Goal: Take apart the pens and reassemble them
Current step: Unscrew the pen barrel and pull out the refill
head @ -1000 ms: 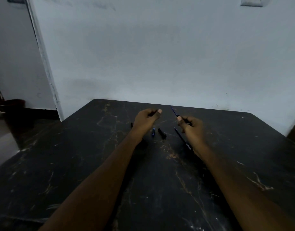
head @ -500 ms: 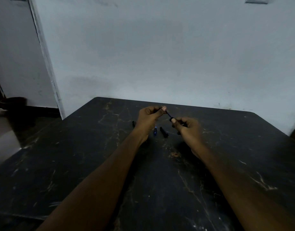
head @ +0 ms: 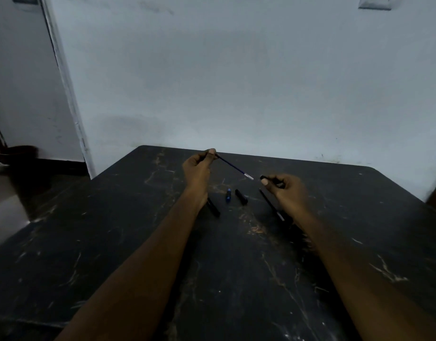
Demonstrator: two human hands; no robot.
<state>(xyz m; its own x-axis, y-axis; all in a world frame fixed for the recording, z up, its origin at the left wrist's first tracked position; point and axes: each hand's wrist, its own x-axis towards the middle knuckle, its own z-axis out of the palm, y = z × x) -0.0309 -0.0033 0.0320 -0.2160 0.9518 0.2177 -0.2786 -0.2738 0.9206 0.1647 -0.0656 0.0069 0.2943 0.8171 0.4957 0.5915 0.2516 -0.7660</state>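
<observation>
Drawn apart since half a second ago: left hand [head: 199, 169] and right hand [head: 287, 191], then nearly touching, now with a clear gap between. Blue refill [head: 233, 166], then bridging both, now free of the right.

Left hand: raised over the table's 12 o'clock edge. Pinches the refill's far end between thumb and curled fingers.

Blue refill: thin, straight, smooth rod. Long axis from 10 o'clock to 4 o'clock, sloping downward. Pale metallic tip points to 4 o'clock, near the right hand but apart from it.

Right hand: at 4 o'clock of the left. Curls round black barrel [head: 263, 178], thumb pressed by its exposed end. Only that blunt end visible, facing 10 o'clock toward the refill tip.

Loose on table [head: 138, 242], below and between the hands:
- black tube [head: 213, 207], short, matte, beside the left wrist, lying 11 to 5 o'clock
- blue stub [head: 228, 195], small, glossy, roughly 12 to 6 o'clock
- black cap [head: 241, 196], stubby, just at 3 o'clock of the blue stub
- thin dark rod [head: 271, 205], long, lying 11 to 5 o'clock, pale end at 5 o'clock by the right wrist

Table: dark, stone-like, veined and scratched pale.
</observation>
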